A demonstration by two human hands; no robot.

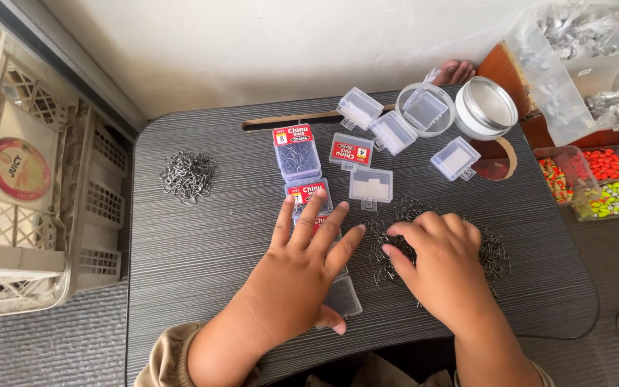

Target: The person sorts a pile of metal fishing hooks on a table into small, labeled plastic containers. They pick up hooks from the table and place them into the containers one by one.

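Left hand (302, 269) lies spread on small clear boxes (327, 283); beside them, right hand (442, 269), fingers curled, covers dark tangled metal hooks (492, 254).

Left hand (299, 276) covers most of a small clear box (343, 295); contents not readable. Right hand (444, 269) hides middle of hook pile (493, 252). Compartment tray (596, 183) at right and crate (30, 165) at left cut by frame edges.

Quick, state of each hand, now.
Left hand: open, flat, fingers spread over the small plastic boxes.
Right hand: fingers curled on the pile of hooks; grip cannot be told.
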